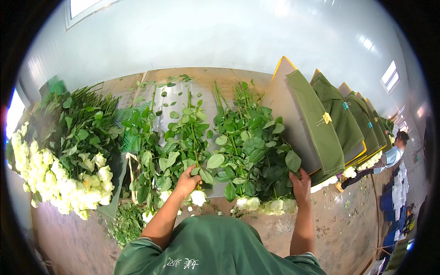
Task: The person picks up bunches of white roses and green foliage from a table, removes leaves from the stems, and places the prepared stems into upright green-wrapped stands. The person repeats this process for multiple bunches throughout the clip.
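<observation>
My left hand is closed round the stem of a white rose just above its bloom, among leafy stems at the middle of the table. To the right, my right hand is at the edge of a pile of leafy roses, its thumb and fingers at a large leaf; whether it grips anything is unclear. The blooms of this pile hang over the near table edge. Another group of rose stems lies left of my left hand.
A big heap of white roses lies at the left beside green netting. Boards with green cloth and binder clips lean in a row at right. Cut leaves pile below the table. A person is at far right, near blue bins.
</observation>
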Demonstrator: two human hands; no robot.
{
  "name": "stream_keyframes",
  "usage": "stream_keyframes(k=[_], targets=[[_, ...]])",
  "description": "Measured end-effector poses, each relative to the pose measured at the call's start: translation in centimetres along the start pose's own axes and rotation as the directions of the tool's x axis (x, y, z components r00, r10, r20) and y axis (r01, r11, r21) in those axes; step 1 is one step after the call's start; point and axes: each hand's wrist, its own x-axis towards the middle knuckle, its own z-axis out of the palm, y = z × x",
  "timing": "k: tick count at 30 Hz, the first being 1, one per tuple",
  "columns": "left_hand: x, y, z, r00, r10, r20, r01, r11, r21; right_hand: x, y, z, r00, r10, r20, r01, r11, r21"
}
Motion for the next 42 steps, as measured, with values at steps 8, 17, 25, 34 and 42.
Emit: stream_keyframes(k=[8,17,25,34,42], targets=[[-0.1,0.6,-1.9,0.997,-0.054,-0.053,0.056,0.998,0.039,-8.3,-5.7,-7.1,0.871,-0.190,-0.452,0.389,0.829,0.401],[0.3,0.2,0.5,0.988,-0.086,-0.132,0.096,0.993,0.072,1.1,7.3,-16.3,0.955,-0.122,-0.271,0.199,0.938,0.283],[-0.8,1.4,1.5,0.986,-0.095,-0.134,0.099,0.995,0.023,8.0,16.4,-13.8,0.988,-0.152,-0.039,0.143,0.973,-0.179],[-2.6,3.5,3.5,0.996,0.077,-0.049,-0.086,0.976,-0.198,-4.3,-2.0,-6.4,0.738,-0.432,-0.518,0.601,0.771,0.213],[-2.9,2.9,2.4,0.971,0.237,0.033,-0.213,0.794,0.569,2.3,-2.2,20.7,0.641,0.278,0.716,-0.534,0.831,0.156]])
